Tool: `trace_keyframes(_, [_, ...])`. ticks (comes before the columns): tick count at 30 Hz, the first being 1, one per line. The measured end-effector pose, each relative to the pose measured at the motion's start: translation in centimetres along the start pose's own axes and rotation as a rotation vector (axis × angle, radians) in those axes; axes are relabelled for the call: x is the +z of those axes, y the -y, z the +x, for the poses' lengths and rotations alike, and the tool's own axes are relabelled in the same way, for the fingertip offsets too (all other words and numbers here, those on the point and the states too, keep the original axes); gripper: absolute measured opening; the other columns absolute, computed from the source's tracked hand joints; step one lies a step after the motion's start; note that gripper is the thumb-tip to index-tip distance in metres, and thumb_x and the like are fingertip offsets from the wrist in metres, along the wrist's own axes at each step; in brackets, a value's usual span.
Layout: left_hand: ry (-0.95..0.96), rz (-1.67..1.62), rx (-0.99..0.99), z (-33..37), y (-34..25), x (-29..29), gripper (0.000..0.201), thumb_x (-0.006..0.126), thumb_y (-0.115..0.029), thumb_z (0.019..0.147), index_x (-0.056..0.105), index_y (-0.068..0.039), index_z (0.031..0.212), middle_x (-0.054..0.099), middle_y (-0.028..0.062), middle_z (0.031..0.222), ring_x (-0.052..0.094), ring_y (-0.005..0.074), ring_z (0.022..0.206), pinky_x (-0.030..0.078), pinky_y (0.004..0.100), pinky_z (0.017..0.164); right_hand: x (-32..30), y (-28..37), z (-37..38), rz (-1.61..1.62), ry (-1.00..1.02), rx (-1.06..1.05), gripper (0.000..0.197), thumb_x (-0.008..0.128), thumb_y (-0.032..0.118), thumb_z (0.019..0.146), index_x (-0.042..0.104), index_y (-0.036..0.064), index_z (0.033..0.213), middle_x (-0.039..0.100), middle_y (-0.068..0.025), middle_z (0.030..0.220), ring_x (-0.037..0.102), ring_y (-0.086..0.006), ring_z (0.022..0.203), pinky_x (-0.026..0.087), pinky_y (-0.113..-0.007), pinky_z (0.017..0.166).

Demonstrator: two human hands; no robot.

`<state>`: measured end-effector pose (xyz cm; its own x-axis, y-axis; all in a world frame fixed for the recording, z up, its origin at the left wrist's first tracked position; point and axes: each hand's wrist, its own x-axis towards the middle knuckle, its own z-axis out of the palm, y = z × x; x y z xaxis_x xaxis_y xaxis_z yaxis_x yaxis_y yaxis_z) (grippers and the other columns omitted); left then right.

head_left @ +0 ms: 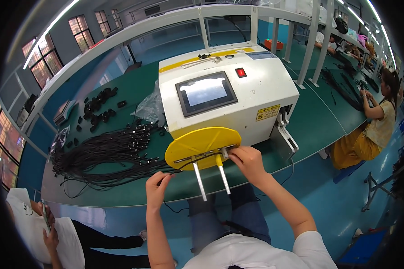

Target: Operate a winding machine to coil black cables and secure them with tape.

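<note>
A white cable-winding machine [229, 101] stands on the green table, with a yellow disc [202, 139] on its front. Two metal rods [199, 181] stick out from the disc toward me. A black cable [185, 167] crosses the disc's slotted face beside the rods. To the left of the disc, my left hand [156, 188] is closed in a pinch on this cable. My right hand [249, 163] is closed at the disc's right edge, fingertips on the cable's end beside a small grey clamp [224, 152]. The fingers partly hide that end.
A large bundle of black cables [103, 152] lies left of the machine, with black plastic parts [98, 107] behind it and a clear bag [150, 107] alongside. A metal bracket [285, 139] juts from the machine's right. One person stands at left; another sits at right.
</note>
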<state>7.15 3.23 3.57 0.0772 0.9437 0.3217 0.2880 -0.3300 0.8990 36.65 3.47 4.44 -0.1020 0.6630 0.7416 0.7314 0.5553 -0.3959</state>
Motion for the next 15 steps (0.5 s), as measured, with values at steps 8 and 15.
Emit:
trace_keyframes(8, [0.021, 0.01, -0.059, -1.2, 3.5, -4.5, 0.014, 0.056, -0.004, 0.083, 0.058, 0.002, 0.07, 0.04, -0.0031, 0.063, 0.033, 0.0041, 0.055, 0.022, 0.0222, 0.049, -1.8, -0.4, -2.8, 0.06, -0.043, 0.109, 0.007, 0.063, 0.001, 0.079, 0.064, 0.0, 0.086, 0.062, -0.0107, 0.07, 0.062, -0.0248, 0.064, 0.048, -0.031, 0.058])
trace_keyframes(15, [-0.07, -0.021, -0.234, -4.4, 6.5, -11.9, 0.013, 0.057, -0.001, 0.078, 0.057, 0.001, 0.065, 0.04, -0.0038, 0.06, 0.033, 0.004, 0.053, 0.022, 0.0223, 0.049, -2.0, -0.8, -5.4, 0.124, 0.057, 0.244, 0.007, 0.06, -0.001, 0.081, 0.064, -0.0024, 0.087, 0.063, -0.0104, 0.071, 0.063, -0.0215, 0.063, 0.048, -0.029, 0.058])
